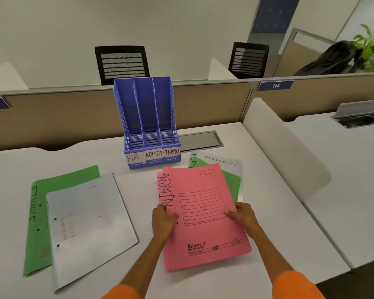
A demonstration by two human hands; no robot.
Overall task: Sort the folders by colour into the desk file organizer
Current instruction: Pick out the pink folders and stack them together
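Two pink folders marked ADMIN lie stacked in front of me. My left hand grips their left edge and my right hand grips the right edge, thumbs on top. Beyond them stands the blue file organizer with three empty slots labelled HR, ADMIN and FINANCE. A green folder and a white folder stick out from under the pink ones at the right. On the left, a white folder overlaps a green folder marked FINANCE.
A grey cable hatch sits in the white desk behind the organizer. A white side divider rises at the right. A beige partition runs along the back, with black chairs beyond it.
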